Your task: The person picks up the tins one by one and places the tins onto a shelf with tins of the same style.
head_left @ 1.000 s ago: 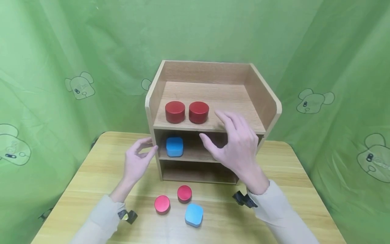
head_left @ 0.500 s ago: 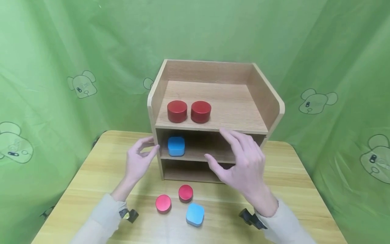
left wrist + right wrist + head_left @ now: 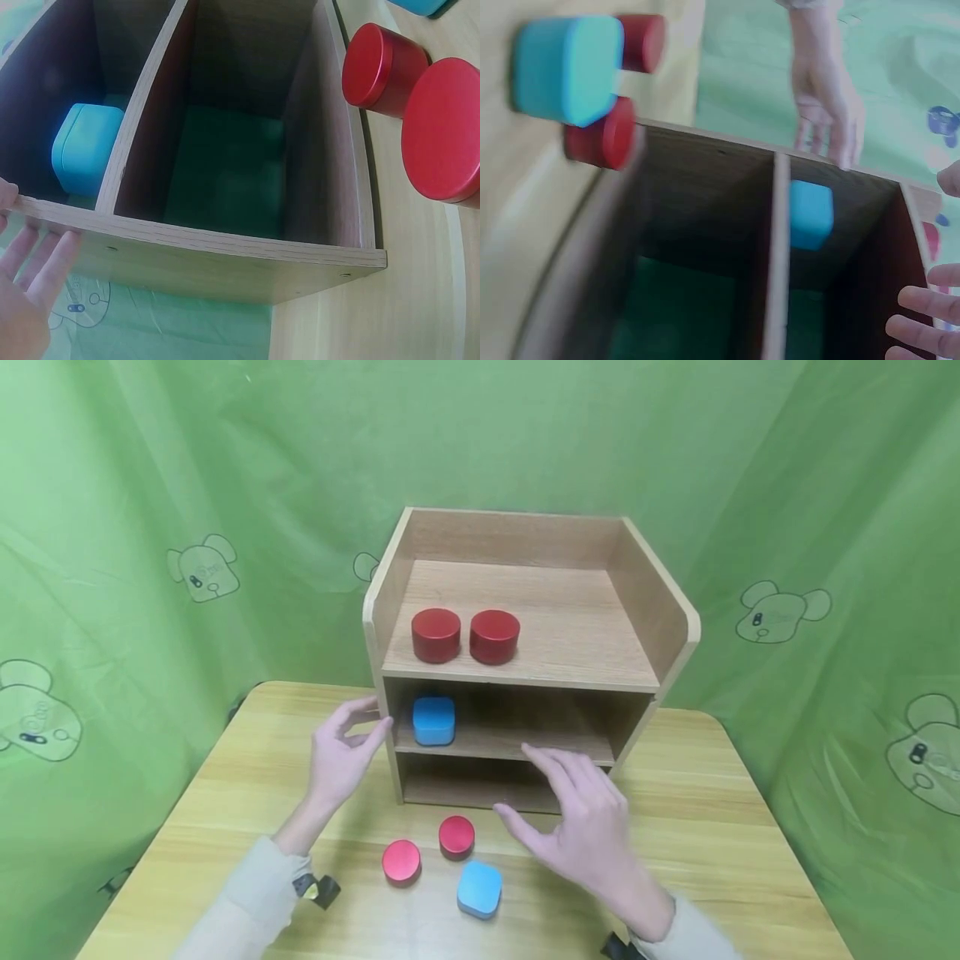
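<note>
A small wooden shelf (image 3: 525,681) stands on the table. My left hand (image 3: 345,752) grips its left side panel, thumb at the front edge and fingers along the outer face, as the left wrist view also shows. A blue rounded-square box (image 3: 433,721) sits at the left of the middle tier, just inside that panel. My right hand (image 3: 577,822), empty with fingers spread from the thumb, hovers before the lower right of the shelf. Nearest to it on the table is another blue rounded-square box (image 3: 479,889). Two red round boxes (image 3: 437,636) stand side by side on the top tier.
Two more red round boxes, one to the left (image 3: 401,862) and one nearer the shelf (image 3: 457,837), lie on the wooden table (image 3: 697,827). A green curtain (image 3: 525,435) with printed animal heads surrounds the table at the back and sides.
My right hand has come away from the top tier, moving down and back toward the table. The left hand stays at the side panel, and the boxes keep their places.
</note>
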Demonstrator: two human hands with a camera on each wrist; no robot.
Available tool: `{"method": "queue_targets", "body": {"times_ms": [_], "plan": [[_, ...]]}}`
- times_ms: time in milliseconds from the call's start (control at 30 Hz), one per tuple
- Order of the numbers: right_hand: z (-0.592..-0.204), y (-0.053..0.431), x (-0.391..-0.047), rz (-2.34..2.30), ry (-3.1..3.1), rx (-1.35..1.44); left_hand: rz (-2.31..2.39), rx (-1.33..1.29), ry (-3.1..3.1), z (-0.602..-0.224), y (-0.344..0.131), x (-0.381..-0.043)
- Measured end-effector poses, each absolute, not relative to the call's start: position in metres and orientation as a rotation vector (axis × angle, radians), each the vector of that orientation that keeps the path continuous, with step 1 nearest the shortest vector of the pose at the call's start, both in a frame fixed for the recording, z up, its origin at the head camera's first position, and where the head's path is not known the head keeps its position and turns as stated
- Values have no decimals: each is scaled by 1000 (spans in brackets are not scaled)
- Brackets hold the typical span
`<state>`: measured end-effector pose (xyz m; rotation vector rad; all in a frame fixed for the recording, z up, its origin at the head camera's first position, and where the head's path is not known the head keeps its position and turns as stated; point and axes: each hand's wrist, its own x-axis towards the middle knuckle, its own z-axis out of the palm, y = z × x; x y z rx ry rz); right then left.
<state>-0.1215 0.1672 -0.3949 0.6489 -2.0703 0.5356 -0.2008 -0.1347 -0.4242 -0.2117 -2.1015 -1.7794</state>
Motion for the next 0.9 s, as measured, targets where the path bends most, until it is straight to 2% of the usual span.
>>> {"method": "queue_targets", "body": {"times_ms": [467,700,900], "plan": [[-455,177,-103,458,-2397,701,-1779,-206,-2108,-424,-134,-199],[-477,176,-91,359,-2554,632,-1776,-206,-2095,-423,-133,-199],[-494,176,-86,310,-2615,713,-1775,-204,-2096,-423,-133,-199]]}}
